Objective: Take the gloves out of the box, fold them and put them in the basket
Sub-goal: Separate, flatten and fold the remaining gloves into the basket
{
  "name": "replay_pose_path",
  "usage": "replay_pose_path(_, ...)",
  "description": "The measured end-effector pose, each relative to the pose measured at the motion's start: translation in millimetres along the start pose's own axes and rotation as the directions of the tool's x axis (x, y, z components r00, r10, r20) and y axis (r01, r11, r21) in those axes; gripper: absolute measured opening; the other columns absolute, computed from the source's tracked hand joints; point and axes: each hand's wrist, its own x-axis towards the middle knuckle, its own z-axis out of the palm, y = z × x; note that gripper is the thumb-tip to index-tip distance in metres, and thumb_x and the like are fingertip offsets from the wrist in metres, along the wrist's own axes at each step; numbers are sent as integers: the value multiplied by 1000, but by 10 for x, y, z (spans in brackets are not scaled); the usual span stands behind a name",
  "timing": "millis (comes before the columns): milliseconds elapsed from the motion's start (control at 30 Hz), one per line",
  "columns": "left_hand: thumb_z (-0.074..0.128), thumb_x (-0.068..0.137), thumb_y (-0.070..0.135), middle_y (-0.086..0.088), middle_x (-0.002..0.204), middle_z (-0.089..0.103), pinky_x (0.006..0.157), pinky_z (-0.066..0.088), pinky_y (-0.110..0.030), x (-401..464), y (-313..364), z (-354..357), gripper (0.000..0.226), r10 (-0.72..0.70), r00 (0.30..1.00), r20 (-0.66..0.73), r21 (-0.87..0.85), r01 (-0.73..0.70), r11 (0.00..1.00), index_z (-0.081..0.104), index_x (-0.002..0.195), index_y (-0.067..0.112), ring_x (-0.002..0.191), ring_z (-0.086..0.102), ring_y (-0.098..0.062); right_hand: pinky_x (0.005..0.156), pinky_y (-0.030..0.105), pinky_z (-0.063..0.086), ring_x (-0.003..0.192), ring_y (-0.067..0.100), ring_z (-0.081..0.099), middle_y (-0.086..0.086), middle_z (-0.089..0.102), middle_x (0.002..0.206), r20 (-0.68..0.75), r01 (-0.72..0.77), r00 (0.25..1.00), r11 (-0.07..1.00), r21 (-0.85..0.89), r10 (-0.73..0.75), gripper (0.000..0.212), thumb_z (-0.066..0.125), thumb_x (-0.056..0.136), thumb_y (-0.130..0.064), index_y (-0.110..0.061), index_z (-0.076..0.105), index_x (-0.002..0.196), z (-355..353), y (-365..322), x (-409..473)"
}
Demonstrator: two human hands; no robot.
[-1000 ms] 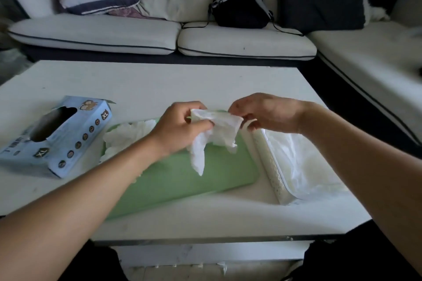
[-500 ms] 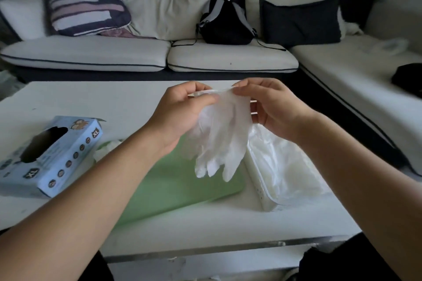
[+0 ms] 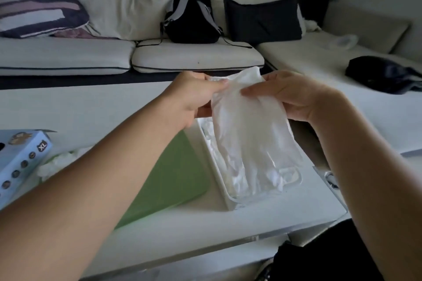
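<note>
Fingers: left hand (image 3: 194, 96) and right hand (image 3: 290, 96) each pinch the cuff of one glove (image 3: 249, 134), hanging above the basket (image 3: 219, 180). Risk: thin film slips or bunches, spoiling the fold; box (image 3: 20, 162) lies left on tabletop (image 3: 91, 107).

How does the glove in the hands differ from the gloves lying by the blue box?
The held glove hangs spread flat in the air, pinched at its cuff by the left hand and right hand; the loose gloves lie crumpled on the table, untouched. The held glove shows whole; the loose gloves are partly hidden by the left arm. Both are thin and whitish.
</note>
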Motion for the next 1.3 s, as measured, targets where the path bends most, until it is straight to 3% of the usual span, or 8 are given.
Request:
replay_pose_path(200, 76, 91, 22, -8, 97, 70, 83, 57, -39, 383, 2, -22, 11, 186, 981, -48, -19, -187, 982, 68, 90, 16, 81, 66, -19, 92, 50, 57, 98, 37, 72, 20, 74, 105, -253, 288, 921, 955, -73, -297, 26, 77, 85, -15, 1, 74, 106, -113, 65, 341)
replay_pose_path(367, 80, 88, 26, 1, 81, 71, 71, 50, -30, 442, -64, 14, 11, 414, 910, -21, 119, -409, 905, 71, 82, 22, 74, 62, -13, 91, 43, 58, 96, 27, 74, 9, 76, 105, -273, 442, 837, 880, -172, -474, 26, 76, 87, -12, -2, 74, 111, -213, 160, 394)
replay_pose_path(500, 86, 78, 31, 2, 75, 65, 66, 45, -29, 410, -533, 59, 18, 431, 901, 54, 323, -424, 846, 70, 76, 24, 67, 53, -12, 83, 27, 56, 78, 6, 69, -1, 77, 88, -170, 232, 927, 868, -439, -333, 38, 84, 77, -20, -4, 73, 110, -257, 603, 350)
replay_pose_path(633, 87, 80, 23, 8, 74, 71, 66, 48, -23, 125, -1086, 186, 17, 321, 911, 261, 468, -410, 783, 71, 72, 25, 67, 58, -1, 95, 36, 54, 91, 11, 68, -7, 75, 98, 25, 26, 1000, 612, -791, -10, 33, 90, 71, -25, -19, 77, 102, -269, 972, 244)
replay_pose_path(967, 81, 80, 50, 14, 87, 74, 83, 57, -31, -274, -1277, 422, 25, -28, 851, 525, 669, -392, 631, 77, 87, 27, 83, 67, 1, 93, 22, 45, 96, -11, 60, -28, 72, 90, 226, 25, 874, 425, -905, 431, 20, 85, 73, -48, -40, 78, 90, -181, 815, -94)
replay_pose_path(1067, 63, 85, 68, 8, 77, 71, 70, 55, -30, -244, -1137, 391, 50, 16, 891, 453, 696, -365, 618, 75, 81, 20, 67, 64, -7, 76, 20, 47, 70, -12, 59, -23, 70, 72, 188, 38, 950, 507, -861, 249, 22, 73, 80, -59, -39, 76, 72, -149, 694, -94)
replay_pose_path(1133, 61, 89, 66, 5, 90, 73, 77, 56, -36, -155, -1052, 361, 49, 162, 922, 352, 788, -386, 481, 75, 91, 19, 81, 67, -14, 84, 26, 52, 81, -8, 64, -21, 71, 84, 144, 93, 988, 544, -834, 51, 12, 79, 80, -47, -37, 77, 88, -100, 720, 10)
replay_pose_path(1300, 76, 70, 69, 3, 96, 65, 78, 39, -30, -69, -1006, 452, 59, -28, 958, 287, 958, -287, 3, 65, 100, 19, 99, 65, -21, 111, 36, 39, 136, 20, 43, -4, 46, 148, 221, 161, 957, 288, -944, 188, 105, 94, 61, -39, -26, 38, 149, 270, 961, 199)
